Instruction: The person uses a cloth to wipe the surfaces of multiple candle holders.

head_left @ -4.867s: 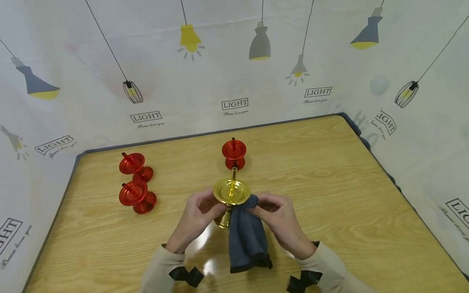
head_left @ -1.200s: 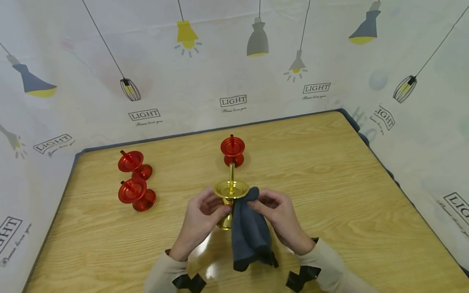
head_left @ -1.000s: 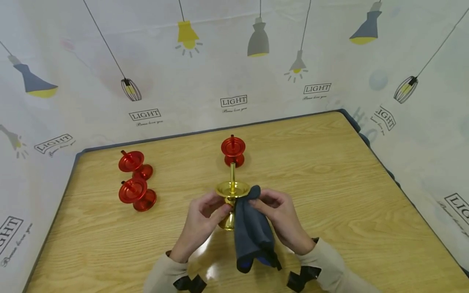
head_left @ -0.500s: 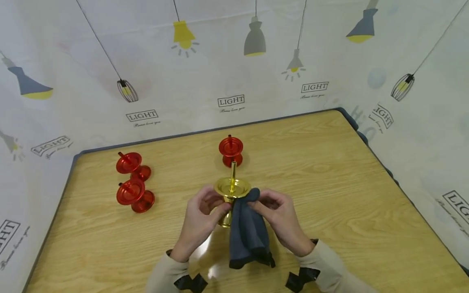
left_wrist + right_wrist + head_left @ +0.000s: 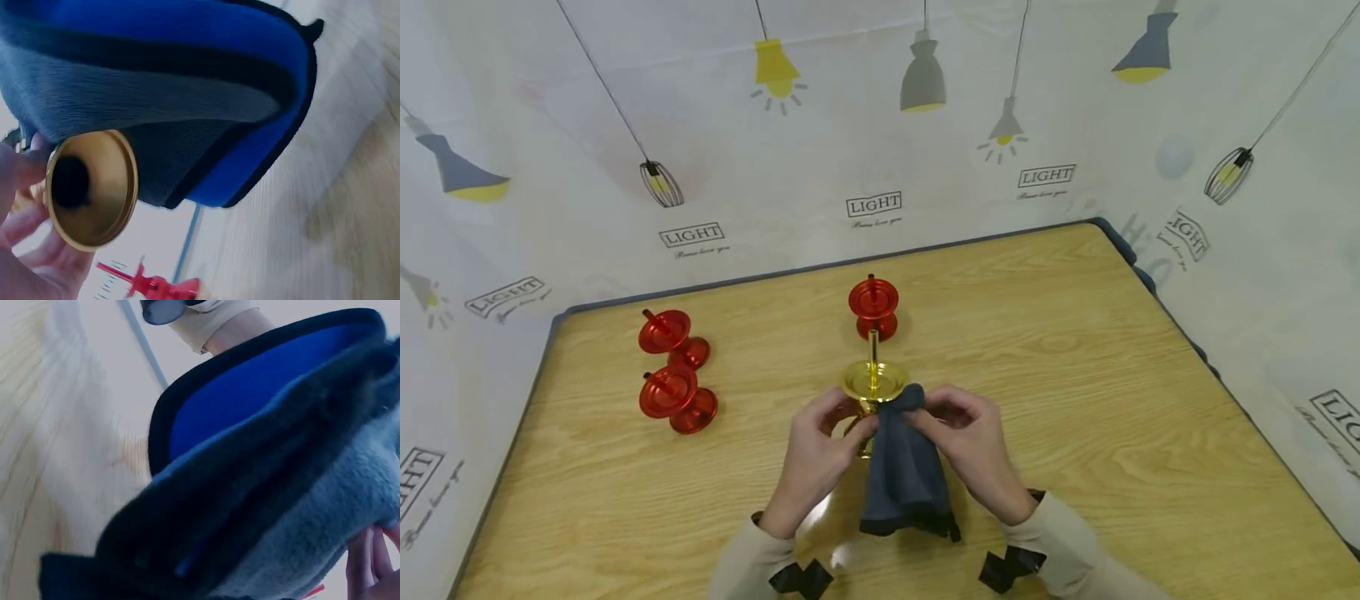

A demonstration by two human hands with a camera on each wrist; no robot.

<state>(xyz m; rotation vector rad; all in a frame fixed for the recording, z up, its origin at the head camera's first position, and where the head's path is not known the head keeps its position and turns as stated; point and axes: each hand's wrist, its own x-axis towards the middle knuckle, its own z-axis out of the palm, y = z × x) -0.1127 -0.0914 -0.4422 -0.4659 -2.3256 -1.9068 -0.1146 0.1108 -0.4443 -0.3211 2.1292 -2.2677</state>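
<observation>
Between the two sets of fingers, above the wooden table (image 5: 1075, 400), stands a gold candlestick (image 5: 873, 382), upright, its spike pointing up. The left hand (image 5: 817, 454) has its fingers curled round the stem beneath the dish. The right hand (image 5: 972, 450) pinches a dark grey cloth (image 5: 902, 475) against the dish's rim; the cloth hangs down between the wrists. Beyond the fingertips stands one red candlestick (image 5: 873, 307); two more red candlesticks (image 5: 672, 383) lie well to the left.

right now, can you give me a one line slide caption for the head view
Left hand holds a gold candlestick while the right hand presses a dark cloth to it.
</observation>
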